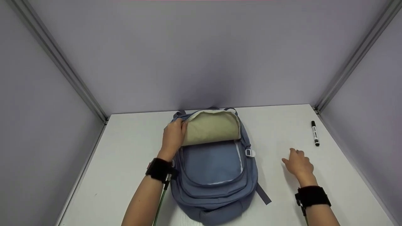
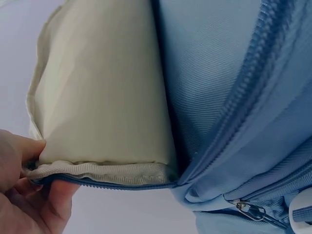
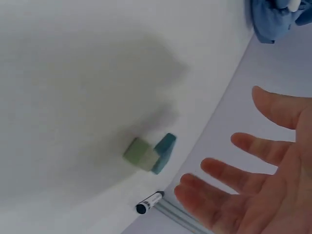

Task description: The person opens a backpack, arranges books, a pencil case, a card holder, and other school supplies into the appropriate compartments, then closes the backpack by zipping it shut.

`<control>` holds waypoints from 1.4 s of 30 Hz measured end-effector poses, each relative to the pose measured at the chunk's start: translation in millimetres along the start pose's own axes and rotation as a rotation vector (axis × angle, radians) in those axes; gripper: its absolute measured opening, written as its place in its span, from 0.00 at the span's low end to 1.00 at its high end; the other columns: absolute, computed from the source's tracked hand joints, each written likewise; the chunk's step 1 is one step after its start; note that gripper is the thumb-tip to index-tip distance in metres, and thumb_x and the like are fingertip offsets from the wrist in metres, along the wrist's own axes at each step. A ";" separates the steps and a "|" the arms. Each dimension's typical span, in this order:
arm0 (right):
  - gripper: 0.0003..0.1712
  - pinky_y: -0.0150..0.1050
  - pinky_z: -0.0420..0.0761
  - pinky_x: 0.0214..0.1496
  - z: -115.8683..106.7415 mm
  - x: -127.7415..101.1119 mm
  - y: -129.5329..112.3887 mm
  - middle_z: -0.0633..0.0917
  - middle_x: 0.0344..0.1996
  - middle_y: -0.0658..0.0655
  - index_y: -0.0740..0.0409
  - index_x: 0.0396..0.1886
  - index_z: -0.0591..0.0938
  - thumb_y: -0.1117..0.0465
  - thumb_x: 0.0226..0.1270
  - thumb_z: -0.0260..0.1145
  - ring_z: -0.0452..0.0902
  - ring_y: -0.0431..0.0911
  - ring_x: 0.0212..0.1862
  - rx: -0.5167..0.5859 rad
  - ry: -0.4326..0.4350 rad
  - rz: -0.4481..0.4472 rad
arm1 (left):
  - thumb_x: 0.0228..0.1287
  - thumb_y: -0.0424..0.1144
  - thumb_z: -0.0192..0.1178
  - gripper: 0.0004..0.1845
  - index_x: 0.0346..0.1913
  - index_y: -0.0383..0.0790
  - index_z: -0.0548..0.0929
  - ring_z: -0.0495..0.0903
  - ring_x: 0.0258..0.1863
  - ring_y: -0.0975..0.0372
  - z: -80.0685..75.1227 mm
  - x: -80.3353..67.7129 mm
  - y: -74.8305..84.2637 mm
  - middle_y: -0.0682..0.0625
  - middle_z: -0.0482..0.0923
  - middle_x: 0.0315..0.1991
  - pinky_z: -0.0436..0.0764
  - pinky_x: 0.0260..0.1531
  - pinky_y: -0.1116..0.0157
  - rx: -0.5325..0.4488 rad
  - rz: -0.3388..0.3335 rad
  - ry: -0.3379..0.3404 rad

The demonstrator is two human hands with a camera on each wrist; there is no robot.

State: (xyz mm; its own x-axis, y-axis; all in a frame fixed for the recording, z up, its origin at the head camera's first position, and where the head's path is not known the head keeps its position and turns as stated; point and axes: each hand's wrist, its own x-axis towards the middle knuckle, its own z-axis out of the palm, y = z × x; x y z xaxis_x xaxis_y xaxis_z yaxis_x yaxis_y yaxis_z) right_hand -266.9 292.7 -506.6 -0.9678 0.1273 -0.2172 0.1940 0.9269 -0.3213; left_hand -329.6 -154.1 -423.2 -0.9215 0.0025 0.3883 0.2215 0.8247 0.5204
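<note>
A blue backpack (image 1: 216, 191) lies on the white table, its front compartment unzipped and the flap folded back to show a cream lining (image 1: 210, 127). My left hand (image 1: 173, 135) pinches the flap's zipper edge (image 2: 107, 173) at its upper left corner, thumb over the lining and fingers beneath. Off to the right of the backpack, my right hand (image 1: 300, 163) is held over the table with spread fingers and nothing in its grasp. In the right wrist view, a small green block (image 3: 140, 153) and a teal piece (image 3: 165, 152) show beyond the fingertips; the head view does not show them.
A black-and-white marker (image 1: 315, 133) lies near the table's right edge. One loose strap (image 1: 263, 194) sticks out from the backpack's lower right side. Grey panels (image 1: 201, 56) wall in the table at the back and both sides.
</note>
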 end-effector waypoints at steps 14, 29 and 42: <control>0.15 0.59 0.79 0.29 -0.7 -8.0 30.1 0.79 0.31 0.77 0.81 0.41 0.75 0.67 0.74 0.51 0.81 0.65 0.31 -0.028 -0.092 0.074 | 0.72 0.41 0.58 0.15 0.27 0.38 0.75 0.73 0.20 0.56 0.1 4.4 0.4 0.48 0.74 0.19 0.73 0.23 0.55 -0.008 -0.019 -0.004; 0.21 0.47 0.77 0.29 -9.8 -20.9 -59.1 0.85 0.34 0.61 0.68 0.50 0.82 0.66 0.55 0.69 0.81 0.51 0.33 0.153 0.059 -0.277 | 0.72 0.40 0.59 0.15 0.26 0.38 0.75 0.72 0.20 0.56 4.5 0.3 -0.1 0.48 0.73 0.19 0.73 0.23 0.55 -0.034 -0.030 0.021; 0.17 0.42 0.77 0.38 0.9 -28.3 -202.4 0.82 0.38 0.52 0.57 0.48 0.83 0.67 0.57 0.70 0.78 0.45 0.38 0.106 -0.041 -0.905 | 0.72 0.40 0.59 0.12 0.35 0.34 0.82 0.78 0.21 0.56 3.8 -4.0 -2.2 0.44 0.81 0.24 0.76 0.23 0.56 -0.036 -0.057 0.014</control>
State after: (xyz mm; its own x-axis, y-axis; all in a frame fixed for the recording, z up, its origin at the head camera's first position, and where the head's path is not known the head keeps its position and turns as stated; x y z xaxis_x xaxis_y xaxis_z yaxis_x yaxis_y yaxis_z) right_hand -278.6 101.3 -436.2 -0.7516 -0.6472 0.1275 -0.6211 0.6292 -0.4673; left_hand -327.6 -153.8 -428.8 -0.9283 -0.0519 0.3682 0.1809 0.8021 0.5691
